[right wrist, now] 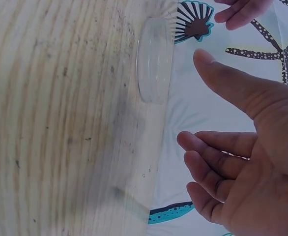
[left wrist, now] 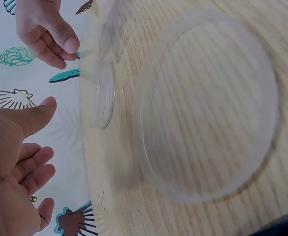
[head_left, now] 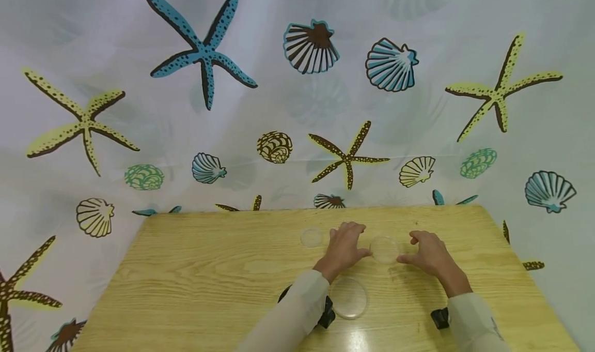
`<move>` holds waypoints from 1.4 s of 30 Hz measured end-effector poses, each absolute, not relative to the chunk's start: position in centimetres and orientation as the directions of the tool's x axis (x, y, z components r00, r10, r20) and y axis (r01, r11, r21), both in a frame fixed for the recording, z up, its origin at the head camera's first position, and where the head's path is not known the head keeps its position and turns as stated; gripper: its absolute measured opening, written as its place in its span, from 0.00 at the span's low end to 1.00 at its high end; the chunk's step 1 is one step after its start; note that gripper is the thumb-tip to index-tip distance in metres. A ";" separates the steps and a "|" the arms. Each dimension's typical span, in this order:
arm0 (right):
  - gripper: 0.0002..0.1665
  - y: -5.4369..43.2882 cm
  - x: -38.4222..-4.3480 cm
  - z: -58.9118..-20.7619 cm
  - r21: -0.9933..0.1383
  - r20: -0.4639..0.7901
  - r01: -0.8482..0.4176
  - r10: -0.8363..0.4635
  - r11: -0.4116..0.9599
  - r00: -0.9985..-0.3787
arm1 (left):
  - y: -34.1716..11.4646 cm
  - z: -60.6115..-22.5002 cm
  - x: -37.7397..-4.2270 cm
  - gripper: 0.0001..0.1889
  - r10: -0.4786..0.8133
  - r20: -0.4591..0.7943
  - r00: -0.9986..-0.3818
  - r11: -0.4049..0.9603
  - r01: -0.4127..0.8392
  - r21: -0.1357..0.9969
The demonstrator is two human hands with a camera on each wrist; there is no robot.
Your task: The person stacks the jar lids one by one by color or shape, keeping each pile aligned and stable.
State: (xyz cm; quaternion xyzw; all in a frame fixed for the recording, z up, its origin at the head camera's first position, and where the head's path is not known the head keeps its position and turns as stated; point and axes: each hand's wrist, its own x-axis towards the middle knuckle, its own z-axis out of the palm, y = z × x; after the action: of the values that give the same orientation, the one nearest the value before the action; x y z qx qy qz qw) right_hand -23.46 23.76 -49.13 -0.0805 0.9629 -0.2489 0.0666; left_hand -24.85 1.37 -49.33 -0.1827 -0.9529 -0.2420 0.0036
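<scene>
- Our left hand [head_left: 345, 246] and right hand [head_left: 429, 254] frame the middle clear dish [head_left: 385, 249], fingers loosely bent and parted, neither gripping anything.
- Furthest left, the small clear dish [head_left: 311, 237] lies flat on the wooden table [head_left: 209, 269], just beside the left hand's outer side; we should keep those knuckles from swinging into it.
- Next, our left thumb points at the middle dish's left rim. A gap shows there in the left wrist view, so we would do well to close it gently, meeting the rim from the side.
- Nearer to us, the large clear dish [head_left: 348, 298] lies just right of the black wrist unit [head_left: 327, 312]; we ought to keep that forearm raised, since a dropped wrist could nudge it.
- Further right, the middle dish rests on the table between our thumbs. Its clear wall is probably slick and easy to misjudge, so we should sight along its rim.
- Rightmost, our right thumb points at the opposite rim, also with a gap; matching the left hand's pressure should stop the dish skidding.
</scene>
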 end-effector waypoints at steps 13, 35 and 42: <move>0.45 23.8 -24.0 -49.9 -0.496 -0.100 -0.115 -0.188 0.860 -0.977 | 2.6 -50.6 -25.4 0.29 0.365 0.034 -0.930 0.829 0.341 0.442; 0.43 23.0 -24.3 -50.7 -0.495 -0.094 -0.119 -0.190 0.861 -0.977 | 3.4 -52.5 -25.4 0.27 0.345 -0.013 -0.938 0.849 0.306 0.430; 0.44 22.7 -24.7 -51.3 -0.512 -0.137 -0.065 -0.156 0.857 -0.978 | 3.9 -52.8 -25.4 0.29 0.334 -0.024 -0.942 0.861 0.294 0.415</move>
State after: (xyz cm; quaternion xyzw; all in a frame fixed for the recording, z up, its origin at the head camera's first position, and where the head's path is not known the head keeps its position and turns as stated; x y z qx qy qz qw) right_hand -24.66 22.71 -51.32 -0.0577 0.9596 -0.2613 0.0870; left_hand -25.43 3.89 -52.76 -0.1629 -0.9635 -0.2073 -0.0475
